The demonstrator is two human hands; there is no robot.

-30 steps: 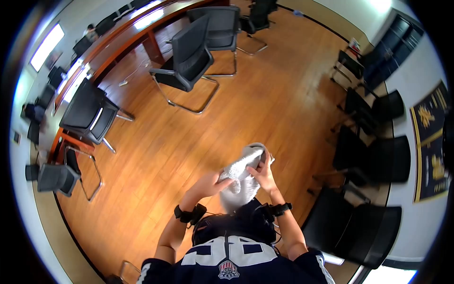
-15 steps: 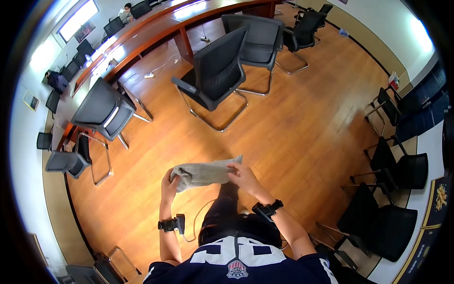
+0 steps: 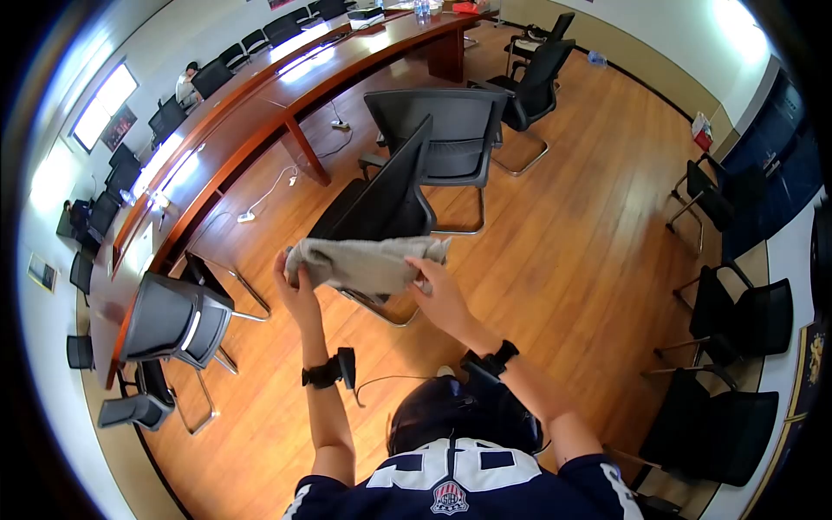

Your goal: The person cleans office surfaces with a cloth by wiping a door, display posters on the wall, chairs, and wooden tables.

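Note:
A grey cloth (image 3: 368,263), folded and a little crumpled at its left end, is stretched between my two hands in front of me. My left hand (image 3: 299,293) grips the bunched left end, thumb on the near side. Near the right end, my right hand (image 3: 438,295) pinches the lower edge, and a corner sticks out beyond its fingers. Just behind the cloth stands a black office chair (image 3: 381,204), its seat partly hidden by the cloth. Each wrist wears a black strap with a small device, and a thin cable hangs near the left one.
A long curved wooden table (image 3: 251,121) runs across the far left. Another black chair (image 3: 442,130) stands behind the nearest one, and a grey-backed chair (image 3: 178,321) is at the left. Black chairs (image 3: 724,416) line the right wall. A white power strip (image 3: 246,217) lies on the wooden floor.
My hands have lifted the cloth higher and farther forward, still holding both ends. The view has shifted forward, so the black chair is now closer, right behind the cloth.

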